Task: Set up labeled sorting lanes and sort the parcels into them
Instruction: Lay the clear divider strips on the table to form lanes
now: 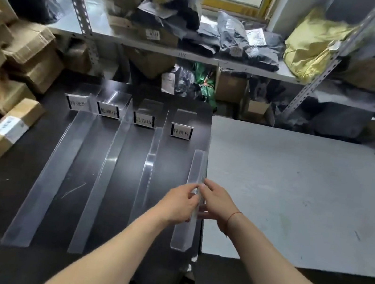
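Clear dividers [98, 176] and four labels [181, 131] stand ready; both hands, left hand [179, 203] and right hand [215, 204], seemingly pinch the last strip [195, 168], parcels [1, 135] unsorted.

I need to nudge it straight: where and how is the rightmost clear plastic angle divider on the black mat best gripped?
Pinch the rightmost clear plastic angle divider at mid-length on its upright flange, coming from above, one hand per side, as the left hand and right hand do now. It lies long and thin, so a middle grip probably steers both ends.
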Tool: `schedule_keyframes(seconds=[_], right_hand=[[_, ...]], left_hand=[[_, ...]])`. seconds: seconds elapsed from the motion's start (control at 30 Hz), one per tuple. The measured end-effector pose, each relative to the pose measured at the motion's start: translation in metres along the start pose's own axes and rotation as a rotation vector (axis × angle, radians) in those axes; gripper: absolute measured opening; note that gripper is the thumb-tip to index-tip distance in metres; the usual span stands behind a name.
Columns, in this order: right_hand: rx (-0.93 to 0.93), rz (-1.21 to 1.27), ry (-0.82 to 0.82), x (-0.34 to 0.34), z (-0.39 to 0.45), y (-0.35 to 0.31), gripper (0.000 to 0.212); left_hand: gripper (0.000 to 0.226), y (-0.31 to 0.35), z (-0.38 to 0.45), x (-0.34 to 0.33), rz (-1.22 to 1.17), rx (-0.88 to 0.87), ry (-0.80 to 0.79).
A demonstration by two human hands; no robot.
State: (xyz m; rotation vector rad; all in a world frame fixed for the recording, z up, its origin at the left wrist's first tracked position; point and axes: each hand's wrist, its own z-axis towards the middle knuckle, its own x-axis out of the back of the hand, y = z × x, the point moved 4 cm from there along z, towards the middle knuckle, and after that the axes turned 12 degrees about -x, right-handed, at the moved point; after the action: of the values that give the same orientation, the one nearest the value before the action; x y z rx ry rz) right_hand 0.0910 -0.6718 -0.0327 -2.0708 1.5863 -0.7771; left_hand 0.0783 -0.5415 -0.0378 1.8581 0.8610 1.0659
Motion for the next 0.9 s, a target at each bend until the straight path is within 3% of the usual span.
schedule_keyframes(seconds=[0.1,0.27,0.47,0.57,0.9], right_hand=[[-0.025,-0.05,-0.004,0.007,0.029,0.005,0.041],[-0.025,-0.064,-0.055,0.024,0.07,-0.009,0.028],[-0.007,-0.059,-0.08,0.04,0.103,-0.041,0.03],[-0.019,-0.037,-0.092,0.043,0.114,-0.041,0.045],[-0.03,0.044,-0.141,0.044,0.107,-0.036,0.052]], left_hand=[[0.043,-0.003,0.017,-0.014,0.047,0.056,0.039],[0.043,0.002,0.052,-0.022,0.015,0.088,0.123],[0.046,0.004,0.099,-0.009,0.048,0.108,0.156],[0.047,0.003,0.105,-0.005,0.02,0.119,0.141],[0.055,-0.002,0.069,-0.012,-0.043,0.175,0.037]])
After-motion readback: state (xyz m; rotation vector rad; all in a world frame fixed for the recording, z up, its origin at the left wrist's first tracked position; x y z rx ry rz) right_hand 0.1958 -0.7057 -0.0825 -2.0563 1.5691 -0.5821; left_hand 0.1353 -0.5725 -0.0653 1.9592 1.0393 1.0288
